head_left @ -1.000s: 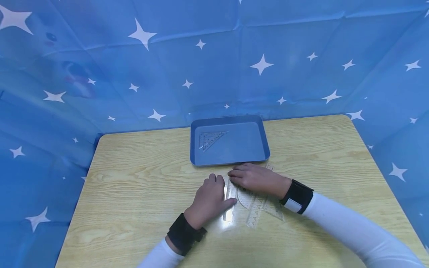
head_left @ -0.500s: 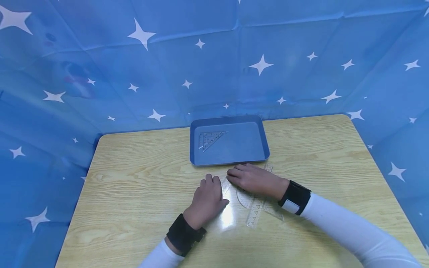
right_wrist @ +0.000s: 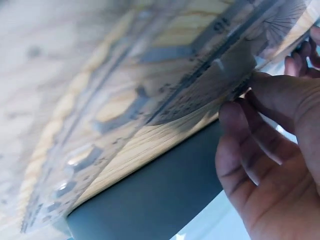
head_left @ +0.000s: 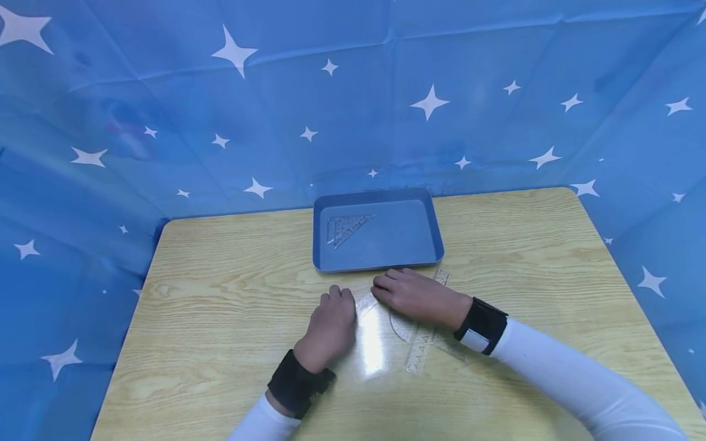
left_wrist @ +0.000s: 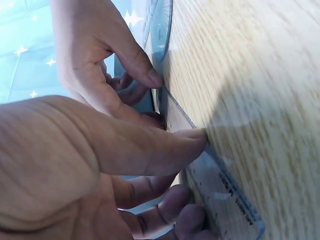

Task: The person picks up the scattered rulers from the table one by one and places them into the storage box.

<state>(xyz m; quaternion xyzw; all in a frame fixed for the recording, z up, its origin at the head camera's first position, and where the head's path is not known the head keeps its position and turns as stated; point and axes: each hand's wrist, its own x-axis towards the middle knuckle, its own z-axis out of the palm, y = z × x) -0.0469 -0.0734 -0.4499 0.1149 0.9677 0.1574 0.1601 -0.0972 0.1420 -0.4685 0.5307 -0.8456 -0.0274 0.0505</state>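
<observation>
My left hand (head_left: 329, 323) pinches a clear straight ruler (head_left: 366, 302) between thumb and fingers, in front of the tray. At the ruler's far end, my right hand (head_left: 418, 296) pinches it too, as the left wrist view shows. The ruler slants between both hands, its printed near end (left_wrist: 235, 200) sticking out past my left fingers. Under and beside my right hand lie a clear protractor (head_left: 401, 328), a clear stencil ruler (head_left: 420, 350) with cut-out shapes, and a clear set square (head_left: 449, 348). My right forearm and hand partly cover these.
A shallow blue tray (head_left: 397, 242) stands at the table's back edge, just beyond the hands. Inside it, on the left, lie clear set squares (head_left: 347, 229) that appear to overlap. Blue starry cloth (head_left: 369, 110) hangs behind the wooden table (head_left: 231, 294).
My left hand has drawn back to the left, and the straight ruler has swung from nearly upright in view to slanted between the hands. My right hand has shifted only slightly left.
</observation>
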